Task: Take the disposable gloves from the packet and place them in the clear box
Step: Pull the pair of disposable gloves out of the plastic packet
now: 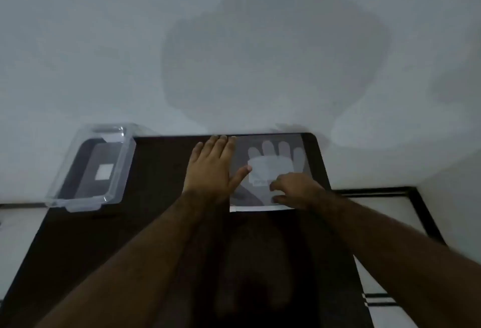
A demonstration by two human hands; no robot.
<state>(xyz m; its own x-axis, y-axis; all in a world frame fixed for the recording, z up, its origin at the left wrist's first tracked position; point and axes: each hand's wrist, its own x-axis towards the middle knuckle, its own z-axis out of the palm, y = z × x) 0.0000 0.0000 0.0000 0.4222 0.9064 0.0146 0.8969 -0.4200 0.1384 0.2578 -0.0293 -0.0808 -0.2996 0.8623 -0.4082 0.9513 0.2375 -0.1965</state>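
Observation:
A flat clear packet (pixel 270 153) printed with a pale glove shape lies at the far right of the dark table (pixel 156 223). My left hand (pixel 210 168) rests flat on the table along the packet's left edge, fingers together and thumb spread onto the plastic. My right hand (pixel 294 189) sits on the packet's near right corner with its fingers curled down onto the film; whether they pinch it I cannot tell. The clear box (pixel 91 168) stands open at the table's far left corner, with a white label showing on its bottom.
A pale wall (pixel 234 41) rises directly behind the table's far edge. To the right of the table is a light floor with dark border lines (pixel 421 205). The scene is dim and slightly blurred.

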